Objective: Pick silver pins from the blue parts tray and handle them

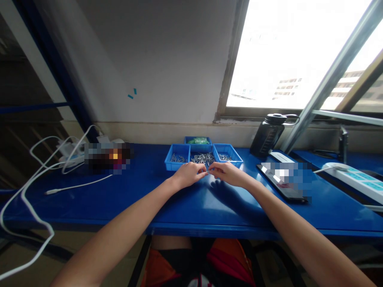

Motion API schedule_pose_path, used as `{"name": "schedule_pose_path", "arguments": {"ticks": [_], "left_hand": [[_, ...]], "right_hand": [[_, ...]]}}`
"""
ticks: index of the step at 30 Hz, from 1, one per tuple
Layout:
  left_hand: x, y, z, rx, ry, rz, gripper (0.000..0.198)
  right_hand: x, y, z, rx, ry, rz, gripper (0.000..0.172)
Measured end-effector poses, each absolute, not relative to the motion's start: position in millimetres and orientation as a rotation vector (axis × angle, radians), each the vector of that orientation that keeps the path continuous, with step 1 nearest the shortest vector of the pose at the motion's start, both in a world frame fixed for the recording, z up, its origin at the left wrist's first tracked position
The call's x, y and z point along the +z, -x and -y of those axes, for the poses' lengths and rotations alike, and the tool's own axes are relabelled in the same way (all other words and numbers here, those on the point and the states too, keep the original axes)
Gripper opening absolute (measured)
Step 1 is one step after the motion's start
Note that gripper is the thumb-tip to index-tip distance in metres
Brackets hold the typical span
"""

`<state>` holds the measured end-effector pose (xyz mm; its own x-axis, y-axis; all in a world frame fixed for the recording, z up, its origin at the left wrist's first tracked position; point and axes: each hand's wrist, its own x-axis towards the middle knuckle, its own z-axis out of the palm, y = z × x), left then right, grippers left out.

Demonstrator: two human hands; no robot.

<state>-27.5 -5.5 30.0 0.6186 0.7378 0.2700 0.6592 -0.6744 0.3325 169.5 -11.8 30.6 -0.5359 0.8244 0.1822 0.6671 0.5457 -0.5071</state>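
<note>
My left hand [190, 174] and my right hand [228, 173] meet just in front of the blue bins, a little above the table. Both are closed in a pinch, thumb against fingers. Between the fingertips shows a small thin metal piece [208, 171], its exact kind too small to make out. Behind the hands, a blue left bin [170, 166] holds some thin metal pieces [178, 158]. The middle bin [201, 148] has a larger heap of metal pieces [204, 158], its front hidden by my hands. More metal pieces [225, 157] lie in the right bin [236, 162].
At the back, another blue bin [185, 140] contains green packets [199, 140]. A dark bottle [267, 135] and a phone-like black device [284, 185] are on the right, near a power strip [356, 177]. White cables [32, 175] run across the blue table's [143, 207] left side.
</note>
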Motion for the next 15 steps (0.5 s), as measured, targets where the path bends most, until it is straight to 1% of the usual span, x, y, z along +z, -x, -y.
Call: {"name": "schedule_pose_path", "arguments": {"ticks": [6,11,15], "left_hand": [[30.0,28.2,5.2,0.534,-2.633,-1.187,0.027],[30.6,29.2,6.3,0.499,-2.603,-1.260,0.025],[31.2,29.2,7.3,0.499,-2.597,-1.281,0.024]], "right_hand": [[33.0,-170.8,11.2,0.497,1.212,2.416,0.025],[33.7,-175.1,9.3,0.383,1.274,2.398,0.023],[30.0,-176.3,7.0,0.400,1.282,2.426,0.024]]}}
